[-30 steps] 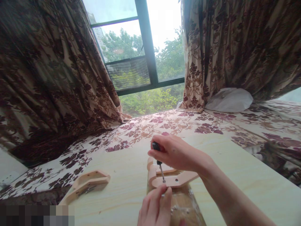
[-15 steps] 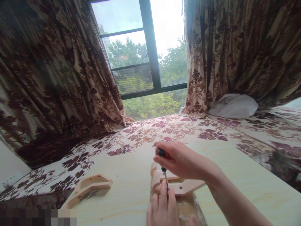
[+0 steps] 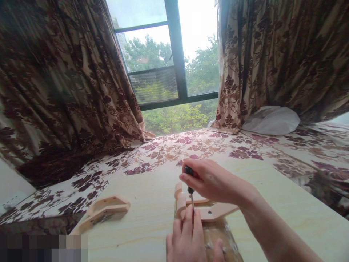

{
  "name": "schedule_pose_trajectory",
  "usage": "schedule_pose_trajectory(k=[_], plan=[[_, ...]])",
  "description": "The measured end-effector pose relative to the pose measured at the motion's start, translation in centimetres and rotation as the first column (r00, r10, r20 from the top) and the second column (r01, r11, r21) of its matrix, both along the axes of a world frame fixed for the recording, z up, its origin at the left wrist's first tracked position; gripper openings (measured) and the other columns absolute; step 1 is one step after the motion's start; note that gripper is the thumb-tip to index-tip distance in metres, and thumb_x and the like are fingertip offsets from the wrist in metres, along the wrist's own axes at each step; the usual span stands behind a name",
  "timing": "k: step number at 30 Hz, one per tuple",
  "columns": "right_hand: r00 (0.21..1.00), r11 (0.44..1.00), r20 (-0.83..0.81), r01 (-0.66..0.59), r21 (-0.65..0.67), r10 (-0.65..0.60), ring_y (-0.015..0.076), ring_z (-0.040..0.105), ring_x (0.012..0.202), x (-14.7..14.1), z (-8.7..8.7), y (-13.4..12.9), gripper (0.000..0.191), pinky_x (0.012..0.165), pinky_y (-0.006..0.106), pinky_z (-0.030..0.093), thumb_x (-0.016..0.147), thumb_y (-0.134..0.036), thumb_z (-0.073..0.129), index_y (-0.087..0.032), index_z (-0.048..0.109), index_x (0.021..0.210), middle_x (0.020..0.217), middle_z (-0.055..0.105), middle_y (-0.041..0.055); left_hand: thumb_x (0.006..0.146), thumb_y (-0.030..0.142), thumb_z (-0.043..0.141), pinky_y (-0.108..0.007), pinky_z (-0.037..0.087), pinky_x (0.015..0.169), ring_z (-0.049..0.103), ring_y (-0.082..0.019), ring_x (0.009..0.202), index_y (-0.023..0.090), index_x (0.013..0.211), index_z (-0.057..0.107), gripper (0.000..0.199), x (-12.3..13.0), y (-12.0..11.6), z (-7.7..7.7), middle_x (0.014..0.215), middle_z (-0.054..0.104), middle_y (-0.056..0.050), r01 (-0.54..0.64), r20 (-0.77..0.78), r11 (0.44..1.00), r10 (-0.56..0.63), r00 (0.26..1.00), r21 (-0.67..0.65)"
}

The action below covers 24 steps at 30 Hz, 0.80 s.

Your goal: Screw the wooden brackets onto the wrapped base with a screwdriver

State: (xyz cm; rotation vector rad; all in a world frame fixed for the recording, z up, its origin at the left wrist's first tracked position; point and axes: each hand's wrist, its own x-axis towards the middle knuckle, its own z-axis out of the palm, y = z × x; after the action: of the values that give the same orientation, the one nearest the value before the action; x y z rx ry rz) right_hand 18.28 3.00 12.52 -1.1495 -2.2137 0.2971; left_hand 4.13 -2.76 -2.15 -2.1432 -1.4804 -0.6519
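My right hand (image 3: 203, 178) is closed around the black handle of a screwdriver (image 3: 188, 171), which stands nearly upright. Its thin metal shaft runs down to an angled pale wooden piece (image 3: 220, 213) with a dark hole or screw head in it. My left hand (image 3: 187, 234) presses on that piece, its fingertips on both sides of the shaft and its thumb apart to the right. The fingers hide the screwdriver's tip. Behind lies a second wooden piece (image 3: 197, 198), beside rounded wooden ends (image 3: 181, 205). A clear plastic bag (image 3: 227, 238) lies under the work.
On the left of the pale wood-grain board (image 3: 144, 225) lie more angled wooden pieces (image 3: 109, 209) and a few small metal parts (image 3: 105, 218). Flower-patterned cloth (image 3: 163, 153) spreads behind the board. A whitish bag (image 3: 272, 120) rests by the curtain (image 3: 242, 72).
The view has tilted slightly downward. My right hand stays on the screwdriver, which remains at the same wooden piece. My left hand has shifted slightly left, showing more of its thumb.
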Motion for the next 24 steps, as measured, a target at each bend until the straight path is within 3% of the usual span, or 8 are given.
schedule_pose_trajectory(k=[3, 10, 17, 21, 24], plan=[[0.997, 0.997, 0.002, 0.079, 0.008, -0.079, 0.0107, 0.041, 0.059, 0.2, -0.4, 0.4, 0.019, 0.055, 0.025, 0.026, 0.087, -0.033, 0.051, -0.018, 0.049, 0.076, 0.064, 0.052, -0.0010, 0.072, 0.034, 0.056, -0.033, 0.050, 0.063, 0.064, -0.025, 0.096, 0.023, 0.125, 0.056, 0.054, 0.0, -0.1, 0.0, 0.127, 0.059, -0.003, 0.000, 0.019, 1.000, 0.001, 1.000, -0.018], [0.992, 0.987, -0.036, -0.126, -0.104, 0.123, 0.0092, 0.045, 0.060, 1.4, 0.2, -0.3, 0.006, 0.055, 0.023, 0.032, 0.085, -0.025, 0.052, -0.019, 0.055, 0.085, 0.069, 0.053, -0.0028, 0.074, 0.034, 0.054, -0.034, 0.050, 0.065, 0.063, -0.024, 0.098, 0.022, 0.125, 0.056, 0.052, 0.1, -0.4, 0.4, 0.129, 0.057, -0.004, 0.006, 0.038, 1.000, -0.005, 0.999, -0.025], [0.999, 0.999, -0.033, -0.009, -0.038, 0.007, 0.0093, 0.041, 0.058, 0.6, -0.7, 0.7, 0.021, 0.054, 0.024, 0.028, 0.085, -0.034, 0.056, -0.018, 0.048, 0.075, 0.066, 0.051, -0.0026, 0.073, 0.036, 0.056, -0.034, 0.050, 0.066, 0.063, -0.025, 0.098, 0.024, 0.126, 0.056, 0.054, 0.0, -0.3, 0.2, 0.131, 0.056, -0.002, 0.017, 0.070, 0.998, -0.013, 0.997, -0.053], [0.995, 0.992, -0.061, -0.085, -0.090, 0.079, 0.0092, 0.043, 0.058, 0.8, -0.4, 0.3, 0.009, 0.053, 0.023, 0.030, 0.085, -0.028, 0.054, -0.019, 0.053, 0.085, 0.065, 0.050, -0.0040, 0.073, 0.034, 0.056, -0.034, 0.051, 0.067, 0.062, -0.026, 0.100, 0.024, 0.126, 0.056, 0.054, 0.1, -0.4, 0.1, 0.130, 0.057, -0.002, 0.008, 0.069, 0.998, -0.004, 0.998, -0.058], [0.987, 0.985, -0.083, -0.143, -0.098, 0.135, 0.0087, 0.043, 0.058, 0.9, -0.1, 0.1, 0.006, 0.053, 0.023, 0.031, 0.084, -0.023, 0.052, -0.018, 0.052, 0.081, 0.067, 0.050, -0.0037, 0.071, 0.033, 0.058, -0.035, 0.052, 0.068, 0.062, -0.026, 0.099, 0.024, 0.126, 0.055, 0.056, 0.1, -0.4, 0.1, 0.130, 0.057, -0.002, 0.007, 0.064, 0.998, -0.004, 0.998, -0.058]])
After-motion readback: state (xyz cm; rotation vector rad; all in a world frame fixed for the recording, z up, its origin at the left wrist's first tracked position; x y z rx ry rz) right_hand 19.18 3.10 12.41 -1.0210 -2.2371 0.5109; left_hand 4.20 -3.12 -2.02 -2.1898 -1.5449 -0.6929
